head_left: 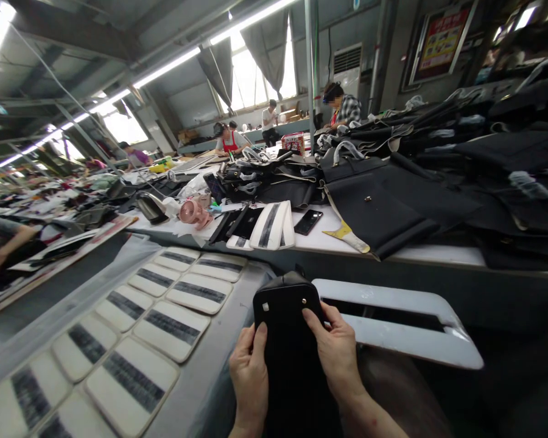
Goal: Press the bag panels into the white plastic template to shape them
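A black leather-like piece (pixel 292 359) with a rounded top end and small metal studs near its corners is held upright at the lower middle. My left hand (pixel 251 371) grips its left edge, thumb on the front face. On the right edge, my right hand (pixel 338 347) has its thumb just below a gold-coloured stud and its fingers behind. The lower part of the piece runs out of the frame. Left of my hands, several cream panels with dark stripes (pixel 173 325) lie in rows on a grey surface.
A white slotted board (pixel 402 340) juts out at the right. Beyond, a bench (pixel 438 253) bears a black phone (pixel 308 222), a pink fan (pixel 195 213), a kettle (pixel 150 208), striped cream pieces (pixel 271 226) and piled black bags (pixel 383 201). Several people work farther back; a person's arm (pixel 9 249) shows at left.
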A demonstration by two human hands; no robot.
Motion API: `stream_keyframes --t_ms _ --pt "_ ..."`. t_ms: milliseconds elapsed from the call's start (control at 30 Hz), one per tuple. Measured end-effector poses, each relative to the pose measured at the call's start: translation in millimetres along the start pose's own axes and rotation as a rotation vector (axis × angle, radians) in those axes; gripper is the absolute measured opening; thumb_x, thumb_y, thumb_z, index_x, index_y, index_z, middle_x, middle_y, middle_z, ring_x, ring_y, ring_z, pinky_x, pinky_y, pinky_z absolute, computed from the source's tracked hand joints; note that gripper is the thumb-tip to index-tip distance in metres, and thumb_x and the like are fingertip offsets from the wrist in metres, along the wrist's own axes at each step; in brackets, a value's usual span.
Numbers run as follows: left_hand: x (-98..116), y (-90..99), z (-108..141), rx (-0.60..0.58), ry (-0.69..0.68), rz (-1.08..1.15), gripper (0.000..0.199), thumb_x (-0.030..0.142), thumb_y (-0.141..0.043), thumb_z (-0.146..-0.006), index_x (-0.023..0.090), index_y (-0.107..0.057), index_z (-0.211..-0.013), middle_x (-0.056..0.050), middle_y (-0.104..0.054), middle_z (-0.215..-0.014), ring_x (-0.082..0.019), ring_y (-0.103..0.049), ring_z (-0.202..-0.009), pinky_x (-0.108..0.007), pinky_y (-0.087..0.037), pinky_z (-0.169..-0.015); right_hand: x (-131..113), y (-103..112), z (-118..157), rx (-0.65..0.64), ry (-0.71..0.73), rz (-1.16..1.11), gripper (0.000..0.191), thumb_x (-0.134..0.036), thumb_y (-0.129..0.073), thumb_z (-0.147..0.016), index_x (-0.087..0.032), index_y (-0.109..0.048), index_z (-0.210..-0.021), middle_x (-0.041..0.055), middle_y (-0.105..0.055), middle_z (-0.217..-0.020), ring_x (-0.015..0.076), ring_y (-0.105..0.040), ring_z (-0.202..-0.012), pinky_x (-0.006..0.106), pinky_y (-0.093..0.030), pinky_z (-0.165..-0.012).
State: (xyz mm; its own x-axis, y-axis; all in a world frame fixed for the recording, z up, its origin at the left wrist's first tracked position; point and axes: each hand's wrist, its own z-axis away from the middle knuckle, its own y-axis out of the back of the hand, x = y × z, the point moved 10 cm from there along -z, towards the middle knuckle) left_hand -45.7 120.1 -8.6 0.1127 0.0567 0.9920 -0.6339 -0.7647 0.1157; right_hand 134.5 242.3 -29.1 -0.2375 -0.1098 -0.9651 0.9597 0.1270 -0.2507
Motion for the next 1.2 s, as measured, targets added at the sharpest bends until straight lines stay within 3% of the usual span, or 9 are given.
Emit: stream_keyframes --t_ms 200,500,600,667,767,833,967,1100,1200 --pt "-7.6 8.2 0.8 0.064 -0.043 -0.095 0.041 0.055 -0.061 -0.085 0.017 -0.07 -0.097 -0.002 -0.06 -0.08 -0.017 -0.057 -0.074 -0.026 -0.046 -0.068 27.5 6.0 10.1 0.026 -0.005 0.127 0.043 -0.054 -0.07 -0.077 -0.018 -0.069 -0.102 0.0076 -0.07 -0.097 0.0268 -0.065 -0.089 0.041 -0.053 -0.085" --pt "1.1 13.2 -5.0 0.107 -0.104 -0.146 0.039 0.047 -0.053 -0.093 0.017 -0.059 -0.069 0.001 -0.05 -0.074 -0.013 -0.049 -0.07 -0.025 -0.041 -0.068 24.3 -1.9 -2.0 -0.029 -0.058 0.061 0.041 -0.051 -0.078 -0.07 -0.016 -0.073 -0.089 0.0064 -0.071 -0.082 0.0248 -0.066 -0.076 0.033 -0.054 -0.07" --pt "4.0 2.1 -11.4 -0.007 -0.102 -0.104 0.033 0.047 -0.055 -0.093 0.017 -0.065 -0.084 -0.002 -0.058 -0.083 -0.016 -0.056 -0.078 -0.027 -0.045 -0.074 23.3 1.0 -8.0 -0.061 -0.119 -0.014 0.041 -0.049 -0.08 -0.068 -0.017 -0.073 -0.092 0.0053 -0.072 -0.083 0.0242 -0.066 -0.076 0.033 -0.054 -0.07" --pt "10.9 -4.5 -20.3 -0.074 -0.126 -0.038 0.035 0.048 -0.056 -0.092 0.018 -0.065 -0.109 -0.005 -0.064 -0.1 -0.02 -0.06 -0.093 -0.031 -0.047 -0.084 22.3 1.7 -8.9 -0.099 -0.167 -0.071 0.04 -0.048 -0.081 -0.069 -0.019 -0.073 -0.094 0.0045 -0.072 -0.084 0.0231 -0.066 -0.075 0.033 -0.054 -0.071" --pt "34.5 -11.8 -39.4 -0.124 -0.247 0.046 0.049 0.051 -0.05 -0.094 0.024 -0.053 -0.134 -0.008 -0.056 -0.132 -0.025 -0.05 -0.123 -0.038 -0.036 -0.107 20.8 2.6 -7.0 -0.146 -0.203 -0.12 0.038 -0.046 -0.082 -0.07 -0.019 -0.073 -0.095 0.0038 -0.071 -0.085 0.0216 -0.065 -0.076 0.031 -0.053 -0.07" --pt "46.5 -26.8 -50.4 -0.251 -0.277 0.116 0.048 0.052 -0.04 -0.098 0.024 -0.053 -0.134 -0.008 -0.051 -0.14 -0.026 -0.044 -0.132 -0.04 -0.029 -0.113 21.6 5.7 -5.8 -0.153 -0.211 -0.12 0.038 -0.046 -0.081 -0.07 -0.019 -0.072 -0.095 0.0037 -0.071 -0.083 0.021 -0.064 -0.075 0.03 -0.052 -0.07" --pt "47.8 -49.9 -58.2 -0.457 -0.185 0.277 0.041 0.048 -0.034 -0.1 0.021 -0.063 -0.11 -0.008 -0.055 -0.136 -0.027 -0.051 -0.124 -0.041 -0.037 -0.108 22.5 11.0 -6.0 -0.195 -0.206 -0.012 0.041 -0.05 -0.08 -0.072 -0.017 -0.071 -0.095 0.005 -0.07 -0.086 0.0226 -0.064 -0.081 0.031 -0.052 -0.073" --pt "41.6 -48.2 -55.6 -0.467 -0.172 0.253 0.042 0.048 -0.032 -0.101 0.02 -0.063 -0.105 -0.007 -0.058 -0.132 -0.026 -0.053 -0.122 -0.04 -0.035 -0.109 -2.2 4.7 -15.7 -0.257 -0.039 0.244 0.049 -0.052 -0.071 -0.08 -0.021 -0.064 -0.117 0.0044 -0.068 -0.09 0.0234 -0.064 -0.082 0.034 -0.052 -0.073" --pt "45.0 -44.3 -52.5 -0.483 -0.205 0.229 0.042 0.048 -0.033 -0.1 0.02 -0.064 -0.105 -0.007 -0.06 -0.128 -0.025 -0.053 -0.122 -0.038 -0.035 -0.108 -46.4 -14.9 -22.8 -0.258 0.321 0.528 0.05 -0.047 -0.063 -0.088 -0.027 -0.055 -0.133 0.0068 -0.063 -0.119 0.0261 -0.06 -0.103 0.042 -0.05 -0.088"
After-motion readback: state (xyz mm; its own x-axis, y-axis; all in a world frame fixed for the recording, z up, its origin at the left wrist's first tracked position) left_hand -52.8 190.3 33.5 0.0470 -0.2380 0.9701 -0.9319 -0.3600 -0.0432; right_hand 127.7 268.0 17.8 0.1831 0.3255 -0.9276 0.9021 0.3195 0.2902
